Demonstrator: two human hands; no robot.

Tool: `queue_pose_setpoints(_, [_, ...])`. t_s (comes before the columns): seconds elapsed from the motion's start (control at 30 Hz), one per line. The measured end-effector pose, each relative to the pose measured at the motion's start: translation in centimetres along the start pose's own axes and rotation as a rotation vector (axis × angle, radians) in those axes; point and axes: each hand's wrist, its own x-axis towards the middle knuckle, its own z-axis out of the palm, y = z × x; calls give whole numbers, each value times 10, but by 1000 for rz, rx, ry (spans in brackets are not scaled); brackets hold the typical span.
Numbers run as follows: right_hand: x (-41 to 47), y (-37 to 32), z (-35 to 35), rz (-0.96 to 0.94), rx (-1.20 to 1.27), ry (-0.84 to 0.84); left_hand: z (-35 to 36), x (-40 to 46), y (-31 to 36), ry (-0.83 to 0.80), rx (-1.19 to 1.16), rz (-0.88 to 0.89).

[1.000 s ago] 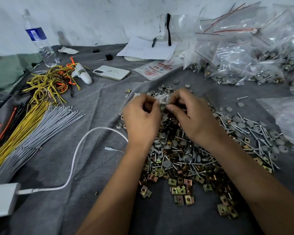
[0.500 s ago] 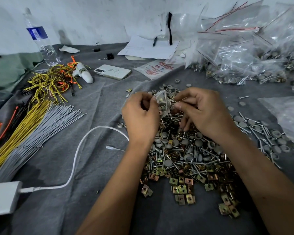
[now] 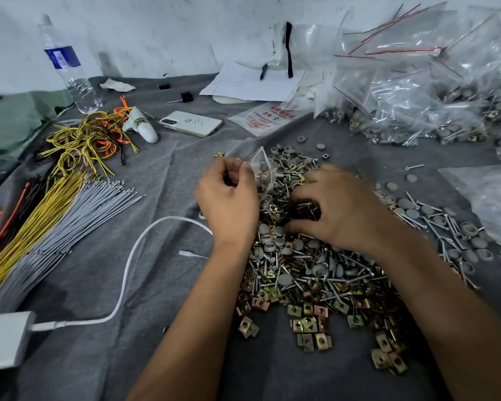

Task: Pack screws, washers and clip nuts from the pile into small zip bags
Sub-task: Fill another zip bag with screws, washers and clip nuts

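- A white power adapter (image 3: 5, 337) with a white flat cable (image 3: 128, 273) is seen at the far left of the grey cloth-covered counter (image 3: 99, 357), beside bundles of yellow and grey wire ties (image 3: 41, 227); these seem set aside, clear of the working area.
- A clear plastic water bottle with a blue label (image 3: 67, 68) and a white smartphone (image 3: 191, 123) are placed at the back, well apart from the hardware.
- A small clear zip bag (image 3: 261, 172) is pinched at its rim by the left hand (image 3: 229, 198), fingers curled round the edge; it is held just above the pile with its mouth turned toward the other hand, probably so that parts can be dropped in directly.
- The mixed pile of silver screws, grey round washers and brass-coloured square clip nuts (image 3: 315, 279) is spread in the middle of the counter, within easy reach of both hands.
- The right hand (image 3: 339, 209) is pressed down into the pile with fingers curled over the parts; its grip appears narrow, though whether anything is held cannot be told.
- Filled clear zip bags with red seal strips (image 3: 417, 91) are heaped at the far right, apparently as finished work.
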Motion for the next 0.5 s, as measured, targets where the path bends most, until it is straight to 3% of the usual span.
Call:
queue_pose_setpoints(0.27, [2, -13, 4, 10, -104, 49, 0, -1, -1, -12, 9, -3])
queue_pose_setpoints(0.5, [5, 2, 4, 72, 117, 201, 0, 0, -1, -15, 23, -8])
